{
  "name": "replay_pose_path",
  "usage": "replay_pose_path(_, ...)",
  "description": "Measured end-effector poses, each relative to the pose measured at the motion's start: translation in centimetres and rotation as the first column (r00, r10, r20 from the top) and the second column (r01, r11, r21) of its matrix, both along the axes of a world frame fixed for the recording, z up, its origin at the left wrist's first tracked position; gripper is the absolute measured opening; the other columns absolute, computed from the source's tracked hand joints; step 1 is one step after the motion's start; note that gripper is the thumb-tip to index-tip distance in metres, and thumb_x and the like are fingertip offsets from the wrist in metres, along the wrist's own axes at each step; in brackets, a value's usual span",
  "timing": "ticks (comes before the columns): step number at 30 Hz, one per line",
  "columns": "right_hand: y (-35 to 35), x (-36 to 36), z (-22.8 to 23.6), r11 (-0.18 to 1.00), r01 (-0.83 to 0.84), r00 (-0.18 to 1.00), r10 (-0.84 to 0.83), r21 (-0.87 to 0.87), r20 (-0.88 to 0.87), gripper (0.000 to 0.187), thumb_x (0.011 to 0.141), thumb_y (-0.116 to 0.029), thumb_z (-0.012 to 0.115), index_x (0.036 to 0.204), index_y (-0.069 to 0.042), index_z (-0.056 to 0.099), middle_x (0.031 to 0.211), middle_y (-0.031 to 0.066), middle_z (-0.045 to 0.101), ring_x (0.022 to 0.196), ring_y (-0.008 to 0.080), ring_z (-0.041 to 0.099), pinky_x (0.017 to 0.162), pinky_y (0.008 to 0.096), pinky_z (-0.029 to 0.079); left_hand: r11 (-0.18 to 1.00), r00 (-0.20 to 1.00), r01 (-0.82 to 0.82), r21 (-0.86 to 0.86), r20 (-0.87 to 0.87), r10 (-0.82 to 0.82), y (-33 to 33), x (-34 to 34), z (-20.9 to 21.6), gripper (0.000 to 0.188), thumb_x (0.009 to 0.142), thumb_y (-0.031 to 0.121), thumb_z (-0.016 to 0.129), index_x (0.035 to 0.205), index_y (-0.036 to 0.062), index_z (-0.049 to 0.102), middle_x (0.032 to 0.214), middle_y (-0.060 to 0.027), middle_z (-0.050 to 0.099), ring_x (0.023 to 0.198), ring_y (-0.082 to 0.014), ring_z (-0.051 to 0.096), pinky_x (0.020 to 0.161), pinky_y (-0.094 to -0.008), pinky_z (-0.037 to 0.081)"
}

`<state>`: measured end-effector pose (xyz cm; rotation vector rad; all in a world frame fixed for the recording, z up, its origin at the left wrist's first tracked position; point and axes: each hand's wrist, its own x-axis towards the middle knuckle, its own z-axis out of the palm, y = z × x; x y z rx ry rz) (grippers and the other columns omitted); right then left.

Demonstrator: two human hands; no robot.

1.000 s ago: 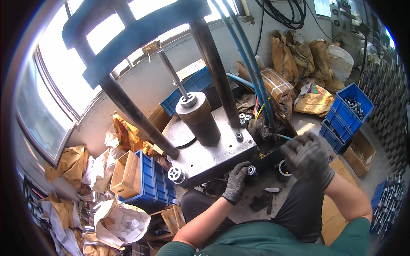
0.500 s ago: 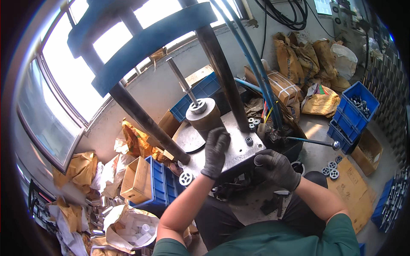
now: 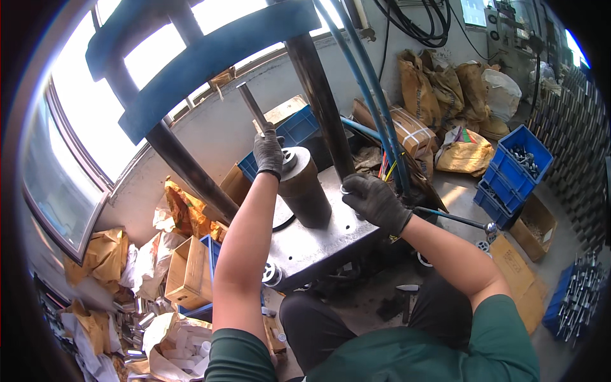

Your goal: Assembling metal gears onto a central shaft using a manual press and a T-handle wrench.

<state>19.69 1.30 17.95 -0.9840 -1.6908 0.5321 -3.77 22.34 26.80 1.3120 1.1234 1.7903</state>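
Observation:
My left hand (image 3: 268, 154), in a dark grey glove, is wrapped round a steel shaft (image 3: 252, 103) that leans up and to the left. It is beside the top of a thick metal cylinder (image 3: 308, 198), where a small spoked wheel (image 3: 289, 160) sits. The cylinder stands upright on the press's steel plate (image 3: 305, 251). My gloved right hand (image 3: 377, 201) is closed at the foot of the right column, pinching a small metal ring (image 3: 344, 189) between its fingertips. The shaft's lower end is hidden behind my left hand.
Press columns (image 3: 321, 105) rise beside the cylinder under a blue crossbeam (image 3: 219, 67). A ball-ended lever (image 3: 490, 228) juts out at right. Blue bins of metal parts (image 3: 522, 149) stand beyond it. Another wheel (image 3: 272, 274) lies at the plate's left corner; a knife (image 3: 408, 288) lies below.
My left hand has risen from the cylinder's lower side and grasped the shaft, which now leans away from the wheel. My right hand has moved up and left over the plate.

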Motion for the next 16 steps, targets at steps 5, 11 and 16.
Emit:
replay_pose_path(5, 8.0, -5.1, 2.5, 0.940, 0.099, 0.960, -0.177, 0.326, 0.217, 0.017, 0.093, -0.022, 0.072, 0.102, -0.008, 0.074, 0.107, 0.0133, 0.074, 0.102, 0.0335, 0.069, 0.095, 0.0446, 0.053, 0.999, 0.998, -0.047, -0.023, -0.041, 0.046, -0.8, -1.6, -0.9, 0.062, 0.101, 0.066, 0.059, 0.100, 0.0043, 0.058, 0.075, -0.0082, 0.065, 0.061, -0.0171, 0.061, 0.047, -0.0346, 0.053)
replay_pose_path(11, 12.8, -6.9, 3.2, 0.934, 0.173, 0.881, -0.289, 0.313, 0.375, 0.016, 0.097, -0.026, 0.067, 0.106, -0.016, 0.075, 0.113, 0.0100, 0.073, 0.110, 0.0326, 0.067, 0.100, 0.0463, 0.051, 0.983, 0.981, -0.075, 0.165, 0.188, 0.044, -2.9, -0.4, 1.8, 0.055, 0.105, 0.060, 0.056, 0.093, 0.0063, 0.056, 0.069, -0.0061, 0.059, 0.056, -0.0174, 0.056, 0.049, -0.0349, 0.049)
replay_pose_path(16, 10.6, -6.5, 1.5, 0.936, 0.183, 0.857, -0.302, 0.300, 0.418, 0.036, 0.096, -0.036, 0.068, 0.128, -0.019, 0.073, 0.131, 0.0045, 0.070, 0.122, 0.0338, 0.064, 0.106, 0.0455, 0.049, 0.961, 0.900, -0.112, 0.253, 0.437, -0.010, -4.6, -1.1, 3.6, 0.054, 0.107, 0.060, 0.052, 0.097, 0.0067, 0.054, 0.064, -0.0070, 0.057, 0.055, -0.0185, 0.055, 0.052, -0.0347, 0.049)
